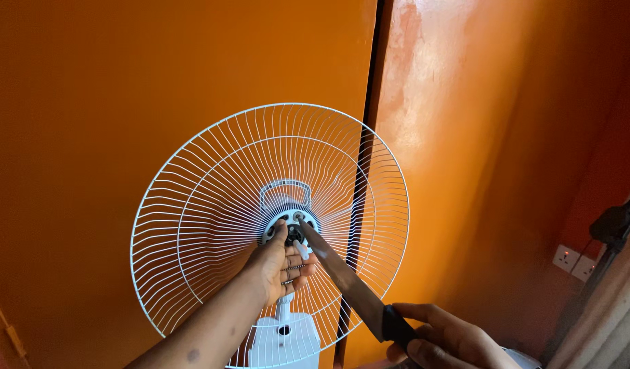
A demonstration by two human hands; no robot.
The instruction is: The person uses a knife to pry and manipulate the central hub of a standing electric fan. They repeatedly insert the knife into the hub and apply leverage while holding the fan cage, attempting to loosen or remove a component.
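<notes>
We record a round white wire fan guard [212,205], its thin ribs radiating from a white plastic hub [292,229], mounted on a white motor housing [283,340] that the lower frame edge cuts off. Behind the guard stands a glossy orange wall [124,82] with a dark vertical seam. The left hand [282,263] rests on the hub, fingers curled around its lower edge, small screws lying against the palm. The right hand [446,339], partly cut off below the guard, clenches the black handle of a knife [349,283]; its dull flat blade slants up to the hub, tip just beside the left fingers.
</notes>
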